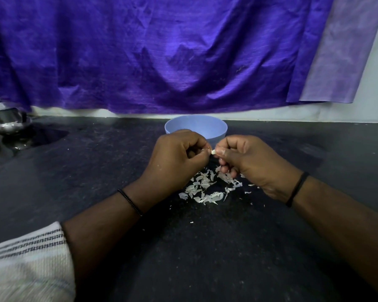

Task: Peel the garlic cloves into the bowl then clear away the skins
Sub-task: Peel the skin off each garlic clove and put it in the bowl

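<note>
Head view: I see both hands meeting over the dark bench [96, 171], left hand [175, 155] and right hand [247, 158] each curled and pinching one small garlic clove [213, 151] between their fingertips. The blue bowl [196, 127] sits just beyond the hands. Loose white skins [207, 188] lie scattered on the bench right beneath them.

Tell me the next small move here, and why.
Probably keep stripping the skin off the garlic clove, then drop it in the blue bowl. Both the left hand and right hand pinch the clove above the pile of skins, just in front of the bowl. Whether skin remains on it is too small to tell.
</note>
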`<action>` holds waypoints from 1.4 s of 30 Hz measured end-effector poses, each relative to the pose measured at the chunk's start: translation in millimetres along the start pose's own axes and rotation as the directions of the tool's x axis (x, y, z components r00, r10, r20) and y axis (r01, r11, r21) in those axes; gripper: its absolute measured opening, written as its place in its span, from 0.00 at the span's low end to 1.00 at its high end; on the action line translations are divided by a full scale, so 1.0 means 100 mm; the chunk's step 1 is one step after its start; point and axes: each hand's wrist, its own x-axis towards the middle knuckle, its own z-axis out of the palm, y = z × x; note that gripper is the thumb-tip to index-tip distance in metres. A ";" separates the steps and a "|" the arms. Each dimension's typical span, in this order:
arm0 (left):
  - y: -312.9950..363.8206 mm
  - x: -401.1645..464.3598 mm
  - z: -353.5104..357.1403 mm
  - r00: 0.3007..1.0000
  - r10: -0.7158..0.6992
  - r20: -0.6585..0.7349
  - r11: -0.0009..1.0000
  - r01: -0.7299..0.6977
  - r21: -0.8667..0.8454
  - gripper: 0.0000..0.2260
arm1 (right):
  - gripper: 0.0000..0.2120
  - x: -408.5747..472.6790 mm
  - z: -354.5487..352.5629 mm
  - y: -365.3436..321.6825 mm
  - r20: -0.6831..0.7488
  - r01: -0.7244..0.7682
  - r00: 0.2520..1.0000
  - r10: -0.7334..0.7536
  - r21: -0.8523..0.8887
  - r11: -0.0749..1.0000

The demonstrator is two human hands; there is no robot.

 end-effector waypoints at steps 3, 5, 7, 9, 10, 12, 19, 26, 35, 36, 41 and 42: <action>-0.01 0.01 -0.01 1.000 -0.016 -0.008 0.999 0.016 -0.036 0.03 | 0.07 0.00 -0.05 -0.01 0.070 0.001 0.998 0.000 -0.021 1.000; -0.01 0.02 -0.01 0.999 -0.046 -0.006 0.996 0.045 -0.074 0.03 | 0.06 0.00 -0.05 -0.02 0.102 0.000 0.995 0.000 -0.007 1.000; -0.01 0.01 0.00 0.999 -0.053 0.000 0.995 0.053 -0.086 0.04 | 0.05 0.00 -0.05 -0.02 0.115 -0.003 0.993 0.003 0.004 1.000; -0.02 0.01 0.00 0.998 -0.067 -0.001 0.993 0.066 -0.097 0.04 | 0.04 0.01 -0.05 -0.01 0.108 -0.017 0.994 0.013 0.033 0.999; -0.02 0.01 0.00 0.997 -0.077 -0.005 0.991 0.076 -0.106 0.04 | 0.03 0.01 -0.06 0.00 0.096 -0.025 0.995 0.019 0.061 0.998; -0.03 0.01 0.01 0.994 -0.108 -0.014 0.987 0.105 -0.124 0.04 | 0.03 0.01 -0.06 0.00 0.068 -0.050 0.997 0.040 0.154 0.987; -0.01 0.01 0.02 0.992 -0.117 -0.050 0.987 0.110 -0.118 0.04 | 0.03 -0.01 0.01 -0.04 0.039 -0.095 0.996 0.086 0.435 0.896; -0.01 0.00 0.02 0.995 -0.082 -0.059 0.992 0.076 -0.100 0.03 | 0.09 0.01 0.01 -0.02 -0.040 -0.033 0.998 0.057 0.440 0.897; 0.00 -0.02 0.04 0.992 -0.118 -0.038 0.982 0.111 -0.150 0.04 | 0.03 0.00 0.01 -0.02 -0.056 -0.012 0.998 0.035 0.366 0.930; 0.00 -0.01 0.03 0.993 -0.111 -0.046 0.985 0.103 -0.139 0.04 | 0.03 -0.01 0.01 -0.02 -0.059 -0.006 0.998 0.029 0.351 0.936; 0.01 -0.01 0.01 0.993 -0.094 -0.071 0.990 0.086 -0.108 0.04 | 0.06 -0.02 0.00 -0.04 -0.041 -0.010 0.999 0.024 0.312 0.950; 0.00 0.00 0.01 0.992 -0.103 -0.076 0.989 0.094 -0.110 0.04 | 0.06 -0.02 0.00 -0.05 -0.029 -0.019 0.999 0.030 0.321 0.947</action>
